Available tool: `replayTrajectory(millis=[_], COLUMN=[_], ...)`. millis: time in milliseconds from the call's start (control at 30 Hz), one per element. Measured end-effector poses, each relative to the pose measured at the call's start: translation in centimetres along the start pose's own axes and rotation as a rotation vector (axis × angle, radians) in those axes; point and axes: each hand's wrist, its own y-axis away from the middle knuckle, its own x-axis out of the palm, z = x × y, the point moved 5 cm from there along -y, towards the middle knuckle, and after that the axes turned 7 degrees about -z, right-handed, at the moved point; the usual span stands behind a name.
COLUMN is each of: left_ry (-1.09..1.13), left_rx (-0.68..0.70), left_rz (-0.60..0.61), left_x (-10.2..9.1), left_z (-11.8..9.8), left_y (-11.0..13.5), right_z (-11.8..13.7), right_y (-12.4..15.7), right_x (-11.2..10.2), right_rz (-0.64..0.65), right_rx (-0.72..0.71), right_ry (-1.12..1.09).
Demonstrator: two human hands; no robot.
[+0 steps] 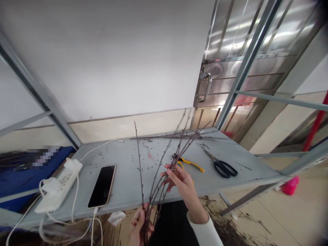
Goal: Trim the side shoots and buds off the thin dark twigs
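My left hand [139, 223] is at the bottom of the view, shut around the lower stems of a bundle of thin bare twigs [159, 184], which fan up and away over the table. My right hand [179, 182], in a white sleeve, is open above the table's front edge, its fingers beside the twigs and holding nothing. Just beyond it lie yellow-handled pruning shears [191, 164], partly hidden by that hand. Black-handled scissors [222, 168] rest further right on the grey table [123, 174], among scattered small buds.
More twigs [176, 137] lie along the table's back edge. A smartphone [101, 186] and a white power strip [57, 187] with cables sit at the left. Metal frame bars [249, 58] rise on both sides. Cut twigs [227, 232] lie on the floor below the table.
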Motion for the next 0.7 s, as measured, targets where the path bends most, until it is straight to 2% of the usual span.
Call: replayTrajectory(millis=[100,200,367,467,533,633,667,700], left_ry=[0.038,0.134,0.098,-0.001,-0.134,-0.39,-0.459,-0.516], left_rx=[-0.087,-0.149,-0.126,-0.07,-0.032,-0.028,-0.01,0.035], left_rz=[0.029,0.108,0.22,0.288,0.423,0.633,0.619,0.556], left_x=[0.1,0.8,2.3,2.6,2.8,2.6,2.2,1.6], left_z=[-0.2,-0.7,-1.7,-1.7,-1.1,0.9,1.6,2.0], left_y=[0.1,0.7,2.3,2.7,2.6,2.0,1.5,1.0], right_z=[0.5,1.1,1.8,2.1,1.9,1.0,0.4,-0.2], right_y=[0.3,0.6,1.0,1.1,1.3,1.7,1.9,2.2], right_x=[-0.3,-0.6,-1.2,-1.4,-1.4,-1.2,-1.2,-1.2], right_rz=[-0.034,-0.056,-0.071,-0.069,-0.055,-0.028,-0.032,-0.044], right_rx=[-0.008,-0.037,-0.088,-0.104,-0.096,-0.103,-0.118,-0.14], right_ry=[-0.015,-0.006,0.031,0.045,0.059,0.135,0.192,0.264])
